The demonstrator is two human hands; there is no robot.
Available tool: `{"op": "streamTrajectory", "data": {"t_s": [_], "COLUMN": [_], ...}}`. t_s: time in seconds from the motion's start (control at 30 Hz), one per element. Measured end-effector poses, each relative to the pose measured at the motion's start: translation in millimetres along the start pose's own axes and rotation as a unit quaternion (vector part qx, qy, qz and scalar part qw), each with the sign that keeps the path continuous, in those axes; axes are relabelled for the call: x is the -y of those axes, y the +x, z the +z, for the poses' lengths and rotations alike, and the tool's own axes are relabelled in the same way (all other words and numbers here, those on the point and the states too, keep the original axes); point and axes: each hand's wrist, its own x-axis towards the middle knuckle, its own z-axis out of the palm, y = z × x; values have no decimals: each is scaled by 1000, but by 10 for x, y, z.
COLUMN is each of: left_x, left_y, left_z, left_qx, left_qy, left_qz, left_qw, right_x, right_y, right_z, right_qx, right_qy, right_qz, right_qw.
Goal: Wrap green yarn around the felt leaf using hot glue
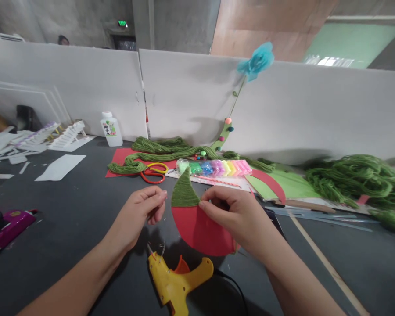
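A curved red card (200, 230) stands in front of me, its pointed upper part covered with tight rows of green yarn (185, 192). My right hand (232, 210) pinches it at the right edge, where the yarn rows end. To the left of the card, apart from it, my left hand (146, 205) is closed with thumb and forefinger together; anything between them is too small to make out. A yellow hot glue gun (171, 281) with an orange trigger lies below the card, its nozzle toward my left hand.
Behind lie scissors (154, 172), a pack of coloured clay (213, 168) and green yarn skeins (352, 180). A white bottle (112, 129) stands by the partition (191, 96). A purple tool (15, 228) sits at the left; a blue paper flower (256, 61) rises at the back.
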Motion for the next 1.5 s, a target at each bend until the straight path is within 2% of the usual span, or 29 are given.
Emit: {"op": "streamTrajectory", "data": {"t_s": [0.1, 0.23, 0.33, 0.47, 0.67, 0.83, 1.2, 1.37, 1.5], "left_x": [0, -6, -17, -18, -6, -2, 28, 101, 168], "left_y": [-6, 8, 4, -18, -5, 11, 35, 127, 223], "left_z": [3, 1, 6, 40, 63, 35, 3, -83, -162], "left_qx": [-28, -28, 8, 83, 89, 106, 87, -1, -51], "left_qy": [40, -39, -84, -62, -13, -10, 2, 3, 16], "left_qz": [6, 18, 22, -5, -21, -33, -35, -8, 8], "left_qw": [999, 999, 996, 995, 996, 994, 996, 1000, 999], "right_x": [9, 19, 12, -12, -53, -86, -92, -173, -216], "right_y": [-7, -6, 1, 14, 35, 56, 77, 104, 112], "right_z": [-4, 9, 33, 99, 208, 209, 252, 281, 251], "right_qx": [7, 14, 19, 38, 48, 51, 39, 26, 13], "right_qy": [0, -5, -10, -20, -72, -97, -107, -90, -149], "right_qz": [-1, 2, -2, -5, -25, -33, -42, -56, -108], "right_qw": [1000, 1000, 1000, 999, 996, 993, 993, 994, 983]}}
